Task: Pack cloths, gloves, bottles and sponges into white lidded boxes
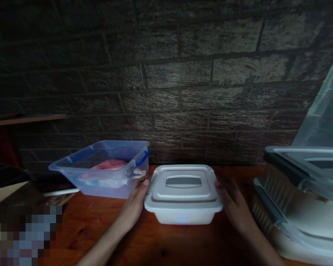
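Observation:
A white plastic storage box (184,217) with a grey-handled lid (183,194) sits on the wooden table in front of me, its lid seated on top. At its left side is my left hand (138,197), thumb on the lid's edge and fingers curled round behind. My right hand (233,199) grips the opposite side, its thumb against the lid's right edge; its other fingers are blurred and partly hidden. What lies inside the box cannot be seen.
Left of it, an open clear bin (105,188) with blue latches holds pink and white items. Larger lidded containers (308,207) are stacked at the right. A dark brick wall (183,74) rises behind the wooden table (144,240). A cardboard box (11,194) lies far left.

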`<state>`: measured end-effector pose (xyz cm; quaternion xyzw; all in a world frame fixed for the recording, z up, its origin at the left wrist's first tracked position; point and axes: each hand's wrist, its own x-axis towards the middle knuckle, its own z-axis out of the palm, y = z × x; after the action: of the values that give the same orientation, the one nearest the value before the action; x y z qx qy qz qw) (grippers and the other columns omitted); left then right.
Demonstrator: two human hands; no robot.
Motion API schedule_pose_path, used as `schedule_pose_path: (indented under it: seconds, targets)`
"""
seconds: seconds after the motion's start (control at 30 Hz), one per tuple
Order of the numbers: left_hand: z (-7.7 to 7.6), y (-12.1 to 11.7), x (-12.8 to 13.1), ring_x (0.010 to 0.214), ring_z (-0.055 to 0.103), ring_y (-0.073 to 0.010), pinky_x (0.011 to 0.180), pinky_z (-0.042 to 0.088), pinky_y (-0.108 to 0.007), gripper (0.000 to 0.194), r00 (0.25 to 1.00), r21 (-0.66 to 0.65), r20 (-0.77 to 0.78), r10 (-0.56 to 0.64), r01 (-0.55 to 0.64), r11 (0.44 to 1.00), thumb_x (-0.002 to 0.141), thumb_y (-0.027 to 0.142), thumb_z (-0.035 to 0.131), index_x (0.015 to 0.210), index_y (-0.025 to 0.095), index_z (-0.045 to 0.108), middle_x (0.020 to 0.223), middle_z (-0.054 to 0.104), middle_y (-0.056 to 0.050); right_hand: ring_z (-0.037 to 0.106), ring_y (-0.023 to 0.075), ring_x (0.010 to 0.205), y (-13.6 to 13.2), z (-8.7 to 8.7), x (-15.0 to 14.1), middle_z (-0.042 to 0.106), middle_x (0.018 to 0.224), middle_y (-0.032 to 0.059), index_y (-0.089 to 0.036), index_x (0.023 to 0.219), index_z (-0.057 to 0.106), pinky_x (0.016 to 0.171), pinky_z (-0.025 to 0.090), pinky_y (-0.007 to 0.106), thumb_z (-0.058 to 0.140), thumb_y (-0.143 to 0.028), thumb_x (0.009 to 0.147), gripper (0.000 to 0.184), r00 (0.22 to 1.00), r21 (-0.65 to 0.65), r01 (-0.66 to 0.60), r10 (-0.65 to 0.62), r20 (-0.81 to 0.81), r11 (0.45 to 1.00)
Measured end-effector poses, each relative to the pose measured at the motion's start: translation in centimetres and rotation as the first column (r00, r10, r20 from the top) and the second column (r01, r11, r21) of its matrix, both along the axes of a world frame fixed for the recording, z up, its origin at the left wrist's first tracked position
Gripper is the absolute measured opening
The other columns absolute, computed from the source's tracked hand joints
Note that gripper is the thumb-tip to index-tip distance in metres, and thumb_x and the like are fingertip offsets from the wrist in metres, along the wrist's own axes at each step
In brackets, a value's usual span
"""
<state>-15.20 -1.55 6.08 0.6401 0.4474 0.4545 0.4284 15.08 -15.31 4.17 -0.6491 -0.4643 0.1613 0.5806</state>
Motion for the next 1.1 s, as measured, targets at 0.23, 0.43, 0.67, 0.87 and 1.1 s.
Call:
schedule_pose_path:
  seconds: [0.23, 0.43, 0.67, 0.87, 1.1]
  targets:
    - [2.4, -0.8, 0.0, 0.145, 0.039, -0.0302, 0.124, 0.021, -0.044, 0.066, 0.990, 0.137, -0.141, 0.021, -0.001, 0.991, 0.097, 0.065, 0.038, 0.132, 0.016, 0.065, 0.152, 0.049, -0.013, 0.042, 0.0328, 0.141, -0.6, 2.9, -0.8, 0.050, 0.150, 0.0132, -0.023, 0.133, 0.068, 0.121, 0.027, 0.051, 0.047, -0.057, 0.099, 0.052, 0.983, 0.079, 0.058, -0.071, 0.169, 0.995]
    - [8.2, -2.4, -1.2, 0.139, 0.049, -0.0309, 0.124, 0.026, -0.044, 0.057, 0.992, 0.278, -0.124, -0.006, 0.041, 0.960, 0.093, 0.059, 0.053, 0.127, 0.016, 0.070, 0.142, 0.062, -0.011, 0.052, 0.0299, 0.130, -1.7, 7.9, -2.0, 0.058, 0.138, 0.0122, -0.023, 0.129, 0.069, 0.112, 0.040, 0.048, 0.047, -0.049, 0.102, 0.043, 0.970, 0.237, -0.029, -0.030, 0.240, 0.971]
    - [14.3, -4.3, -3.1, 0.119, 0.065, -0.0313, 0.107, 0.050, -0.047, 0.041, 0.995, 0.390, 0.069, 0.072, -0.093, 0.916, 0.087, 0.044, 0.073, 0.121, 0.021, 0.074, 0.127, 0.073, -0.007, 0.061, 0.0260, 0.117, -3.6, 14.1, -2.9, 0.062, 0.128, 0.0106, -0.022, 0.127, 0.069, 0.098, 0.049, 0.038, 0.055, -0.037, 0.100, 0.034, 0.897, 0.341, -0.084, -0.078, 0.436, 0.936]
    - [18.9, -6.1, -1.0, 0.102, 0.069, -0.0253, 0.086, 0.060, -0.039, 0.027, 0.999, 0.607, 0.012, 0.053, -0.050, 0.793, 0.088, 0.040, 0.074, 0.111, 0.027, 0.078, 0.113, 0.076, -0.003, 0.063, 0.0221, 0.098, -7.0, 18.9, 0.9, 0.067, 0.114, 0.0054, -0.026, 0.110, 0.075, 0.081, 0.048, 0.035, 0.057, -0.037, 0.099, 0.024, 0.915, 0.395, -0.070, -0.099, 0.391, 0.916]
    - [23.0, -7.1, 8.2, 0.079, 0.065, -0.0150, 0.063, 0.050, -0.026, 0.010, 0.993, 0.933, -0.100, -0.068, 0.118, 0.340, 0.084, 0.026, 0.079, 0.094, 0.024, 0.082, 0.091, 0.072, -0.001, 0.057, 0.0154, 0.069, -12.6, 25.9, 8.9, 0.069, 0.103, 0.0129, -0.017, 0.089, 0.074, 0.058, 0.040, 0.030, 0.046, -0.051, 0.100, 0.045, 0.997, 0.408, 0.026, 0.007, -0.081, 0.913]
